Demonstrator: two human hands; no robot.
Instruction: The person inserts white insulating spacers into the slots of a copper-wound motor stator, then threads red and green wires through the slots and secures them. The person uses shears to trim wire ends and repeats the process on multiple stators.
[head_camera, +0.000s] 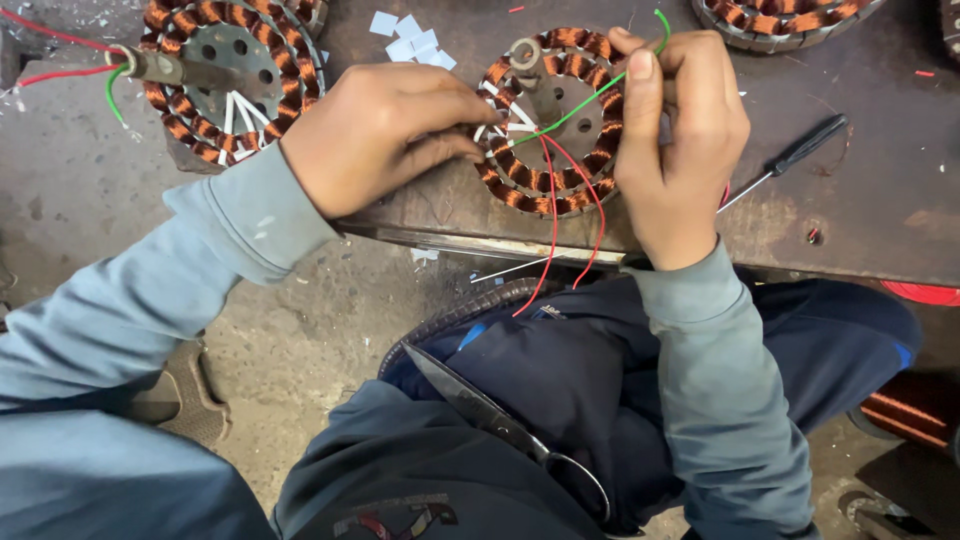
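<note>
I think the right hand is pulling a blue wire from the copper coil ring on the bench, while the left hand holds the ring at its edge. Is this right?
Not quite. In the head view, the wire pinched in the right hand is green, not blue. The rest holds: it leads from the copper coil ring on the bench, and the left hand rests on the ring's edge.

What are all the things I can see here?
Wound stator: one, copper coils on a grey core, bench middle, under both hands.
Other stators: at least two more, same colours, top left and top right.
Green wire: one, across the middle stator.
Red wires: two, hanging off the bench edge.
Screwdriver: one, black handle, bench right.
Paper squares: several, white, top middle.
Scissors: one pair, dark, on the lap.
Left hand: touching the stator.
Right hand: pinching the green wire.
</note>
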